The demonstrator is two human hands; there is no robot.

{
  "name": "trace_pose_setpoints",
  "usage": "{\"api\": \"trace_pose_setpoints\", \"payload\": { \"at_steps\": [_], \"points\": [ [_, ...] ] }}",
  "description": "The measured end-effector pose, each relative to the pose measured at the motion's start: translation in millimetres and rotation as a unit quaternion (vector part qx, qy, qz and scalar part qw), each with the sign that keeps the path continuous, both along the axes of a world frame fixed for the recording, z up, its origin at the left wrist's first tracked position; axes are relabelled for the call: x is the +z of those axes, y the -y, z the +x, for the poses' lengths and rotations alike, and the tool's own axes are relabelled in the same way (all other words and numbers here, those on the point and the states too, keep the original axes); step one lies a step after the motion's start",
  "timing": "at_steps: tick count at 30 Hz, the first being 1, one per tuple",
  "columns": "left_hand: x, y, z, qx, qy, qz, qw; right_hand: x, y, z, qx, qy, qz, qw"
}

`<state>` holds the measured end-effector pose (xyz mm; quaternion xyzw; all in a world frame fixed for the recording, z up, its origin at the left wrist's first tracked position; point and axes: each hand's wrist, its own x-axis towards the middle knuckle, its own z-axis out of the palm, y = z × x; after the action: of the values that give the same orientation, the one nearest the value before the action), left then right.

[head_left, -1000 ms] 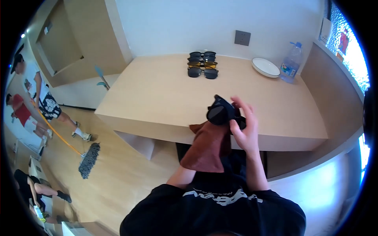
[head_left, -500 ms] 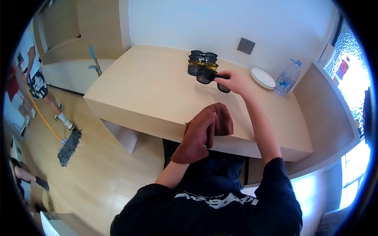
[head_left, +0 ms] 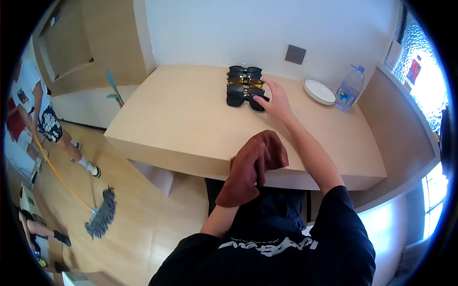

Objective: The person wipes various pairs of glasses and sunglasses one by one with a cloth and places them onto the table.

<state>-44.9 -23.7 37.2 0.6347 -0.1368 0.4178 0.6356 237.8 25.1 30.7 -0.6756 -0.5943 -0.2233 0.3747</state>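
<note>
A row of sunglasses, several pairs set one in front of another, lies on the desk near the wall; one pair has yellow lenses. Beside the nearest black sunglasses is my right hand, its thumb against their right end and its forefinger stretched apart toward the pairs behind. A reddish-brown cloth covers my left hand at the desk's front edge. The fingers under the cloth are hidden, so their grip does not show.
On the desk stand a white dish and a clear plastic bottle to the right. A curved panel borders that side. At left, a person holds a mop on the floor.
The black sunglasses in my right hand came down to the front of the row, and my fingers spread. My left hand stays under the cloth. The mop moved nearer; the view shifted slightly.
</note>
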Motion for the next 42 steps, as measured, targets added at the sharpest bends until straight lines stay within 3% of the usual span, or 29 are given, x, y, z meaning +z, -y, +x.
{"api": "trace_pose_setpoints", "payload": {
  "at_steps": [2, 4, 5, 7, 8, 10, 20, 23, 26, 27, 28, 35, 38, 40, 41, 42],
  "points": [
    [0.4, 6.4, 2.4, 0.005, -0.029, 0.003, 1.0, -1.3, 15.4, -1.6, -0.02, -0.016, -0.045, 0.999],
    [3.7, 14.5, 12.9, -0.04, 0.028, -0.123, 0.991, -3.4, 19.6, -3.4, -0.011, -0.111, -0.114, 0.987],
    [1.0, 9.8, 12.0, -0.044, 0.021, -0.116, 0.992, -4.9, 18.3, -3.5, -0.014, -0.118, -0.106, 0.987],
    [-12.1, -0.9, 7.3, 0.053, 0.013, 0.031, 0.998, -10.2, 14.8, -2.8, 0.021, -0.131, -0.146, 0.98],
    [-15.6, -2.5, 4.4, 0.05, 0.007, 0.028, 0.998, -12.9, 12.4, -2.4, 0.019, -0.138, -0.148, 0.979],
    [-24.3, -4.2, 1.4, 0.133, -0.1, 0.082, 0.983, -20.4, 7.4, -2.7, -0.026, -0.101, -0.181, 0.978],
    [-36.0, -0.5, 5.4, 0.161, -0.094, 0.074, 0.98, -26.3, 5.3, -3.5, -0.035, -0.074, -0.149, 0.986],
    [-22.5, 7.8, 6.4, 0.142, -0.04, 0.088, 0.985, -25.0, 4.3, -5.5, 0.01, -0.035, -0.098, 0.995],
    [0.5, 21.8, 5.8, 0.224, -0.099, 0.054, 0.968, -9.2, 10.1, -16.7, 0.035, -0.049, -0.133, 0.989],
    [12.2, 18.2, 10.5, 0.021, -0.076, -0.179, 0.981, -3.1, 16.1, -26.3, 0.033, -0.06, -0.118, 0.991],
    [18.3, 14.4, 13.1, -0.182, -0.046, -0.396, 0.899, 2.5, 19.3, -34.1, 0.032, -0.072, -0.103, 0.992],
    [-4.6, -14.1, 26.8, -0.192, -0.004, -0.326, 0.926, 52.8, 60.6, -69.5, 0.095, -0.093, -0.055, 0.99],
    [-4.7, -14.9, 30.2, -0.106, 0.029, -0.275, 0.955, 51.4, 95.1, -106.3, 0.122, -0.103, 0.008, 0.987],
    [-5.8, -3.8, 30.2, -0.044, -0.002, -0.392, 0.919, 36.9, 103.2, -126.7, 0.105, -0.113, 0.036, 0.987],
    [-9.9, -6.4, 25.7, -0.025, -0.06, -0.367, 0.928, 32.6, 104.8, -133.6, 0.08, -0.124, 0.066, 0.987],
    [-11.9, -3.4, 34.2, -0.025, -0.052, -0.411, 0.91, 30.2, 105.8, -137.9, 0.087, -0.121, 0.069, 0.986]
  ]
}}
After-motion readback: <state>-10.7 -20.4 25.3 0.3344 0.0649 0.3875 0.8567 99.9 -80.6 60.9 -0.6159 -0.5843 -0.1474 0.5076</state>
